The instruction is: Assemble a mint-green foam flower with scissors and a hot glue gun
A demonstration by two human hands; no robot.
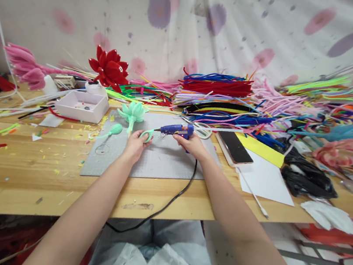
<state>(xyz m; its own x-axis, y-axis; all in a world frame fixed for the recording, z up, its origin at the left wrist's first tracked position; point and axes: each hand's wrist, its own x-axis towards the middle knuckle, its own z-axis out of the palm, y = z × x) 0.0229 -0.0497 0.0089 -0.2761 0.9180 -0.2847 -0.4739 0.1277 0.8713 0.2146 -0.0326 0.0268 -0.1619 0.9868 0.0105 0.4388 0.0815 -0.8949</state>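
My right hand [190,143] is wrapped round the handle of a blue hot glue gun [175,129], its nozzle pointing left. Between the fingers of my left hand [137,143] is a mint-green pipe-cleaner petal [147,135], close to the nozzle; I cannot tell whether they touch. Just behind my left hand a mint-green pipe-cleaner flower [132,113] stands upright. A second green petal [116,129] lies left of it on the grey cutting mat [158,165]. From the glue gun a black cord [169,203] runs down over the table's front edge.
Bundles of coloured pipe cleaners [216,86] line the back. At left stand a white box [82,106] and a red flower [109,68]. Scissors [201,130] lie behind the glue gun. Rightward are a phone [234,147], white paper [266,177] and a black plastic bag [309,179].
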